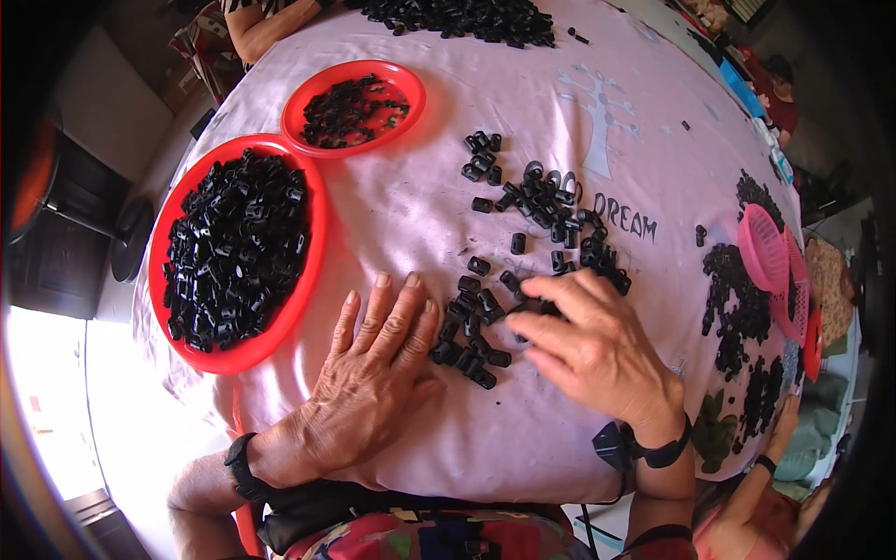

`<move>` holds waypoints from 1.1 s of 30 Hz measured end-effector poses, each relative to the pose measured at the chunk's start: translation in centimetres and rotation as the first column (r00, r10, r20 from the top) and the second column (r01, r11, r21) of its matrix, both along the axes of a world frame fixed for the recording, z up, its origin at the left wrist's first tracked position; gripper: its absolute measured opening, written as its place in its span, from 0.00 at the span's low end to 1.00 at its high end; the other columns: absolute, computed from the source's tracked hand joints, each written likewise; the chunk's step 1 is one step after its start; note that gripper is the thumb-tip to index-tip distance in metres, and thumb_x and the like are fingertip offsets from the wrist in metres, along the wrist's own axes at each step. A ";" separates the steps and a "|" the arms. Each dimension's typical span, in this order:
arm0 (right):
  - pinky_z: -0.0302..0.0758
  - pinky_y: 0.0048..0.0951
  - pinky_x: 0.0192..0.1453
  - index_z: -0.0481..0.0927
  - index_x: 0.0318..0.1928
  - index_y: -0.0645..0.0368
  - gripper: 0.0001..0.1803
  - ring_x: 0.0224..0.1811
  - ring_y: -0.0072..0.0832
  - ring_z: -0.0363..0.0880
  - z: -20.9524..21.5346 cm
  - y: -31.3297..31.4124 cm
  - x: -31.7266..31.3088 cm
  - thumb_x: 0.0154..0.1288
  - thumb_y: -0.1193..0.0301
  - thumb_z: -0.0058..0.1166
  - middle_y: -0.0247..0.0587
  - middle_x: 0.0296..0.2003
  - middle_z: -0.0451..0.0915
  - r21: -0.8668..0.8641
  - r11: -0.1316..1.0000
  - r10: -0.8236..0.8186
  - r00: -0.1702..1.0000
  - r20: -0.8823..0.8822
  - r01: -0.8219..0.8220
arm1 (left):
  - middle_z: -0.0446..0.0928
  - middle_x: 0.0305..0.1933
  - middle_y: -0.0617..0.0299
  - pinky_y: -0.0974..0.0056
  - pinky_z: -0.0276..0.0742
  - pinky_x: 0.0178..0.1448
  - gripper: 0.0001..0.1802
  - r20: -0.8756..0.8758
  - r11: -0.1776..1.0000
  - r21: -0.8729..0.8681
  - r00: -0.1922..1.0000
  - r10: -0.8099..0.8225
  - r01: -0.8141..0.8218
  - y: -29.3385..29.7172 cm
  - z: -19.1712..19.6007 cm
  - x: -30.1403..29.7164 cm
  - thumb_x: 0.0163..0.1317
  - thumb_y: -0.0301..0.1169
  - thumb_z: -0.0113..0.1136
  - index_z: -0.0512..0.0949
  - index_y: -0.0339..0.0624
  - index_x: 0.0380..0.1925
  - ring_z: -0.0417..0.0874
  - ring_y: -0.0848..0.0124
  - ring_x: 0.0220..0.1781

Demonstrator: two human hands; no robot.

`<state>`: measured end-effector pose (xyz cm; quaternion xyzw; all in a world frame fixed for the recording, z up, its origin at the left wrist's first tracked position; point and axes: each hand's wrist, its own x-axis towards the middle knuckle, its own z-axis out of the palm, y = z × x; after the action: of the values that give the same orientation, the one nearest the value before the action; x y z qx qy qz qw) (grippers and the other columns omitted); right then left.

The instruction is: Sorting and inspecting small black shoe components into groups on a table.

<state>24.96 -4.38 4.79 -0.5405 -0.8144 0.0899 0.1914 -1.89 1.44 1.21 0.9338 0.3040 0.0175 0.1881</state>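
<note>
Your left hand (373,373) lies flat, fingers spread, palm down on the pink cloth (420,215) over the bench. Your right hand (583,345) is curled over small black plastic clips (471,336), which sit btwn both hands; can't tell if it's pinching one. More clips beyond the fingertips. Big red tray (280,322) of clips left of your left hand, small red tray (411,89) beyond it.

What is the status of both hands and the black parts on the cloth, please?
Left hand flat on pink cloth, open. Right hand fingering loose black parts. Large red tray of parts to the left.
</note>
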 end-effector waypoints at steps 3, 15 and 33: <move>0.78 0.38 0.53 0.86 0.45 0.60 0.16 0.48 0.39 0.79 0.0 0.2 1.4 0.52 0.79 0.68 0.44 0.47 0.81 -0.002 0.998 -0.060 0.998 -0.011 0.060 | 0.50 0.82 0.41 0.35 0.40 0.83 0.44 -0.001 1.000 0.000 1.000 0.011 -0.011 -0.2 0.2 0.1 0.65 0.40 0.66 0.58 0.34 0.76 0.46 0.40 0.84; 0.79 0.38 0.50 0.87 0.44 0.62 0.14 0.44 0.39 0.80 0.2 0.3 2.9 0.55 0.79 0.66 0.42 0.42 0.82 0.099 0.987 -0.126 0.992 -0.013 0.127 | 0.48 0.83 0.39 0.36 0.38 0.83 0.44 0.034 0.995 0.032 0.995 -0.091 0.090 0.6 -0.1 2.9 0.65 0.37 0.65 0.57 0.36 0.77 0.44 0.40 0.85; 0.66 0.45 0.69 0.73 0.66 0.69 0.35 0.70 0.48 0.70 -1.8 -1.5 -2.9 0.67 0.57 0.62 0.56 0.71 0.68 0.017 0.994 0.107 0.990 0.096 -0.109 | 0.52 0.81 0.37 0.40 0.43 0.84 0.44 0.016 0.997 0.077 1.000 0.021 -0.022 0.9 -0.5 -1.5 0.65 0.41 0.64 0.59 0.27 0.74 0.48 0.40 0.84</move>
<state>22.08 -5.85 2.95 -0.4971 -0.8516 0.0652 0.1531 -3.38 2.30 0.71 0.9368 0.3119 0.0384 0.1540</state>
